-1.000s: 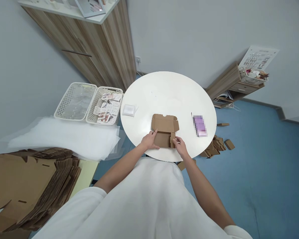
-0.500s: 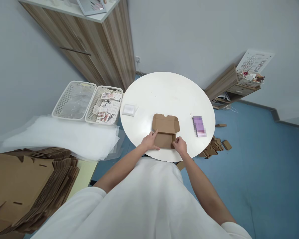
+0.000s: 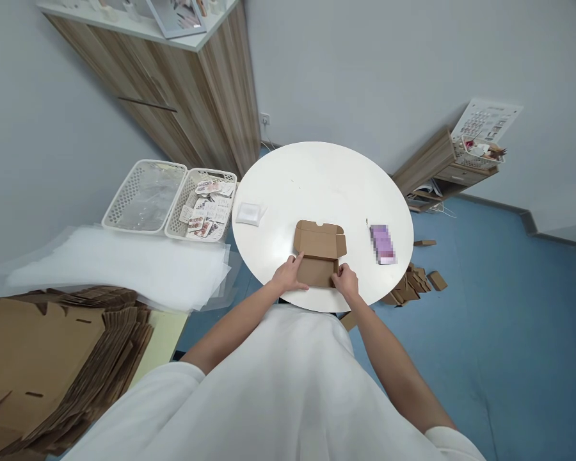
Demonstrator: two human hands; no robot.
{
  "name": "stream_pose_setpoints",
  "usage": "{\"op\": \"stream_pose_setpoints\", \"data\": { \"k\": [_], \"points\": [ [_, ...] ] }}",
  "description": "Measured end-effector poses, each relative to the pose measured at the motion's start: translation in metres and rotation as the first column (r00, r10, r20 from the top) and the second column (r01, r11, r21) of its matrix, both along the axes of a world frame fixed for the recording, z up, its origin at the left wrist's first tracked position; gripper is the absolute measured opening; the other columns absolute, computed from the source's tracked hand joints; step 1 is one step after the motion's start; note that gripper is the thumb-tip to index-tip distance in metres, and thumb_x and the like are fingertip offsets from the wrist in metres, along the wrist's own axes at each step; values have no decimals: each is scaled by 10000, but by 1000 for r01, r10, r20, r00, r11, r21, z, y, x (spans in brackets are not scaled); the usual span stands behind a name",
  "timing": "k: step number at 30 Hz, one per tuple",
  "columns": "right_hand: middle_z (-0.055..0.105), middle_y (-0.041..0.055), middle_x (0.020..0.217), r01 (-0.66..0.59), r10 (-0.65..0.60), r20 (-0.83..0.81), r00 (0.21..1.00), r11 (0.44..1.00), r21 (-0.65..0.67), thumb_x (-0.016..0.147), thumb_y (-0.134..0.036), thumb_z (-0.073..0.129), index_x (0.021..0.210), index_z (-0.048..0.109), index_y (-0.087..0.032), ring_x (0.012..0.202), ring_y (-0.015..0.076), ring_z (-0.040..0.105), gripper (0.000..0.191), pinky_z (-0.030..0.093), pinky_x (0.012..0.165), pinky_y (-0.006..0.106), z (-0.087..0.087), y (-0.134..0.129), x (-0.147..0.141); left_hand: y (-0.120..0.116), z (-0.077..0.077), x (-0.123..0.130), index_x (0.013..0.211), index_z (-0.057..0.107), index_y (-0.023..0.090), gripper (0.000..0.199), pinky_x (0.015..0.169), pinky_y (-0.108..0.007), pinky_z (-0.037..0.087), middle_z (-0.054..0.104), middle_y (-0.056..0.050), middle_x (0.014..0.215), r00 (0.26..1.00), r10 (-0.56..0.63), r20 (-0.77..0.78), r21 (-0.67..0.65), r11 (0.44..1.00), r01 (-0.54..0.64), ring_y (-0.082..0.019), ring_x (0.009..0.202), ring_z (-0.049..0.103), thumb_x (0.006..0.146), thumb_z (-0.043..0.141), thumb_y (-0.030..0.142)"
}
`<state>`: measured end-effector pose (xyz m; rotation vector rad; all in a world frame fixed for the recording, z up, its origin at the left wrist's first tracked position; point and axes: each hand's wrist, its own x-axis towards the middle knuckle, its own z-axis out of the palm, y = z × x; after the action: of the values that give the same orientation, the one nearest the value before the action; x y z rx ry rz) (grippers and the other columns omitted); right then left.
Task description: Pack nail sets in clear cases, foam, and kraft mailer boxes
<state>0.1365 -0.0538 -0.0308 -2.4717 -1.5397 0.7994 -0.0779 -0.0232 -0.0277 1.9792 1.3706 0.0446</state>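
Observation:
A small brown cardboard box (image 3: 318, 271) lies near the front edge of the round white table (image 3: 324, 173), its flapped lid raised and leaning back. My left hand (image 3: 288, 274) rests against the box's left side, thumb and fingers spread apart. At the right wall of the box, my right hand (image 3: 345, 280) pinches the cardboard between thumb and fingers. A purple item (image 3: 383, 243), pixelated, lies on the table to the right. Toward the table's left edge sits a flat white packet (image 3: 248, 213).
Two white baskets (image 3: 146, 229) with plastic bags and printed cards stand at left, above translucent sheets (image 3: 125, 266). Stacked flat cardboard (image 3: 43, 358) fills the lower left. Folded brown boxes (image 3: 410, 286) lie on the floor at right. A wooden cabinet (image 3: 225, 89) stands behind.
The view has shifted very slightly. Both hands keep their places on the box, and the box looks the same.

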Motion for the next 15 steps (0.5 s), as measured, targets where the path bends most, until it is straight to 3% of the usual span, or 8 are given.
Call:
{"op": "stream_pose_setpoints", "data": {
  "k": [5,9,12,15],
  "points": [
    [601,5,716,42,-43,-48,998,999,-7,730,-284,477,848,478,-214,678,162,549,137,351,585,249,3,-5,3,0,1,3,1379,60,253,1147,752,-340,426,399,-113,1158,999,-1,35,-9,1000,1,-294,963,536,477,718,517],
    [619,29,806,83,-85,-105,991,996,-16,740,-430,471,967,493,-208,746,179,568,318,381,618,268,7,-12,5,-8,3,3,1381,46,270,1132,766,-355,432,380,-113,1201,995,48,92,-19,999,-47,-302,1012,508,497,702,533],
    [614,37,878,121,-121,-206,971,993,-14,733,-509,459,1065,468,-207,737,169,583,449,412,629,275,10,-20,7,-19,1,0,1384,51,248,1088,822,-376,420,358,-127,1254,971,159,181,-40,987,-154,-301,1070,471,542,668,557],
    [583,47,984,177,-184,-394,901,983,-55,733,-552,433,1135,422,-221,579,123,580,521,446,549,271,12,-28,9,-32,-6,-1,1377,114,207,970,856,-372,410,366,-145,1277,893,359,272,-165,932,-324,-268,1062,482,624,613,559]
  ]
}}
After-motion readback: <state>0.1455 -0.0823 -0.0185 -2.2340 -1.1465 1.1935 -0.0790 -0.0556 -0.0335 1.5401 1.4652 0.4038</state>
